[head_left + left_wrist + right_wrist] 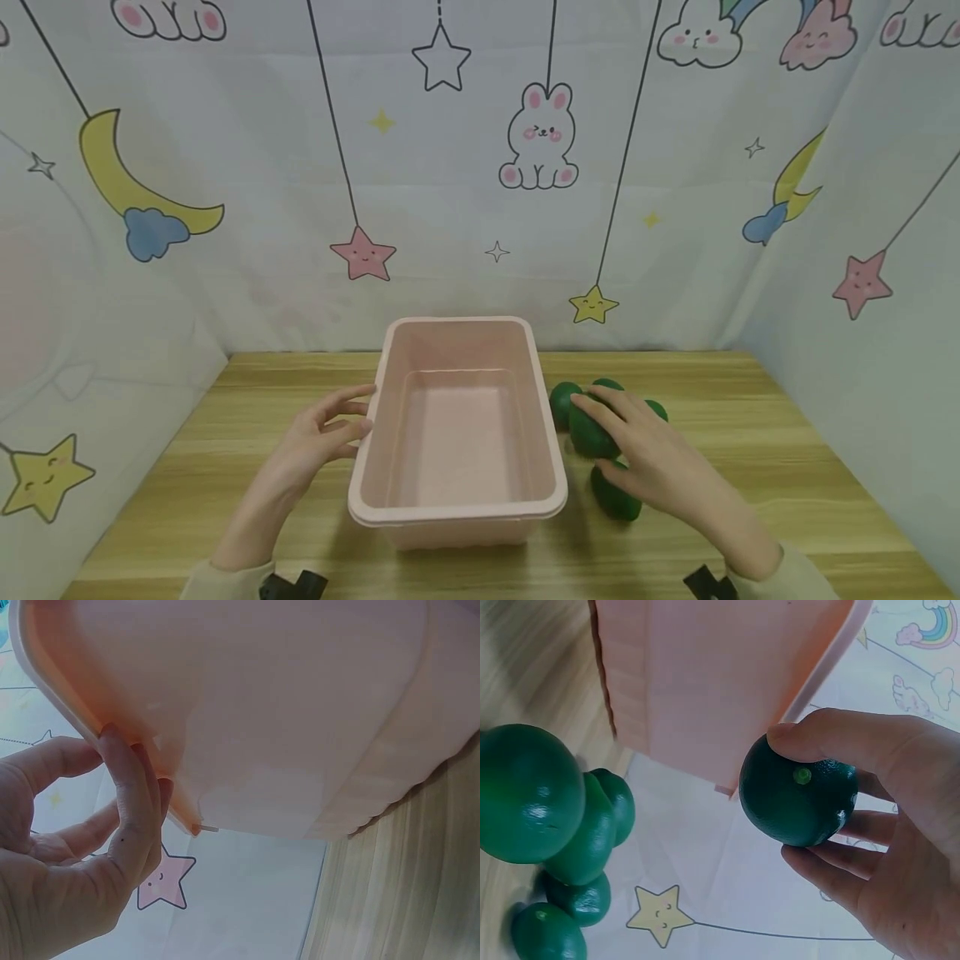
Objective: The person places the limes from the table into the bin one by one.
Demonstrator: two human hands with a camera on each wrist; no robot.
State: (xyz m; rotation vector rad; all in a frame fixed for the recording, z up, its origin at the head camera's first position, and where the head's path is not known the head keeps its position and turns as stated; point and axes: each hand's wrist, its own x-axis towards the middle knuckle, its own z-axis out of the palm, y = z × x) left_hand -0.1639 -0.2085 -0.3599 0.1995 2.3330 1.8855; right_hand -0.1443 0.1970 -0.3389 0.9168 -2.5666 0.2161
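A pale pink plastic bin (457, 514) stands at the middle of the table. At its left side my left hand (318, 433) grips the rim, and the left wrist view has the fingers (131, 799) bent against the lip of the bin (285, 712). Right of the bin, my right hand (648, 450) holds a round, glossy dark green citrus fruit (795, 795) between thumb and fingers, above the table. Several similar green fruits (529, 795) lie below it in a cluster; one (617, 496) shows near the thumb, others are partly hidden by the hand.
The wood-grain table (270, 383) runs back to a white cloth backdrop (450, 192) printed with stars, moons and rabbits. Cloth also encloses the left and right sides. The bin's rim stands higher than the fruits beside it.
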